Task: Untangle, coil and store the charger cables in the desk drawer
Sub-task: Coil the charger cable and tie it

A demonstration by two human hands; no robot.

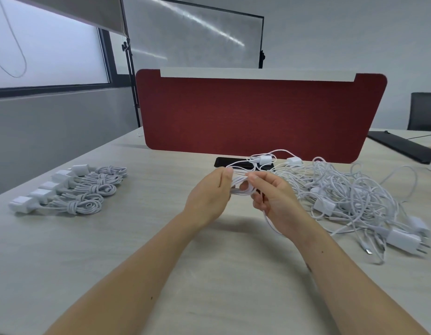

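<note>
Five coils [88,192] lie done; your left hand [209,192] and right hand [275,197] grip another cable [239,182]; the tangle [342,189] remains, seemingly nothing stored yet.

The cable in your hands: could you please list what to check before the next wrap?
1. Left hand grips the coil: ok.
2. Right hand pinches the coil on its other side: ok.
3. Tail free of the tangled pile: cannot tell; it runs under the right wrist towards the pile.
4. Finished coils lie apart from the pile: ok.
5. Drawer ready: cannot tell; none in view.
</note>
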